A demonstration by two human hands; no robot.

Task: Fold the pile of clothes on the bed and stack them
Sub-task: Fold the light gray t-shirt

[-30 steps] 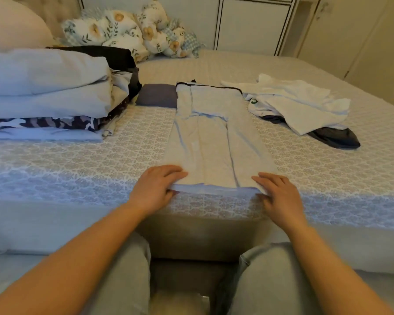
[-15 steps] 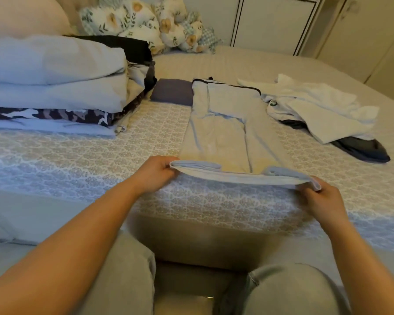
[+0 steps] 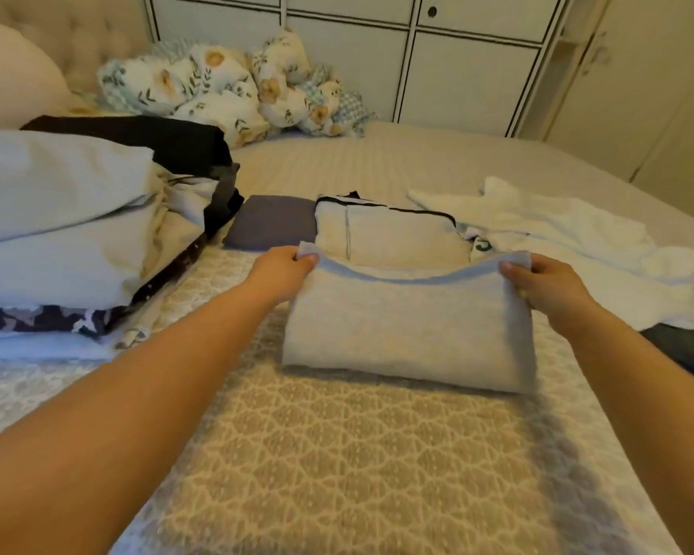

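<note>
Left hand (image 3: 279, 270) pinches the near-left corner of the grey garment (image 3: 409, 326); right hand (image 3: 545, 284) pinches the opposite corner at three o'clock. The soft fabric is doubled over itself, its lifted edge sagging between the two grips, dead centre on the bed (image 3: 337, 454). At nine o'clock sits the stack (image 3: 77, 234) of folded clothes, pale layers, a camouflage piece low down. At twelve o'clock, a small purple-grey fold (image 3: 271, 226). At two o'clock, the loose white pile (image 3: 557, 234), rumpled, just beside the right hand. Lace-patterned bedspread underneath.
</note>
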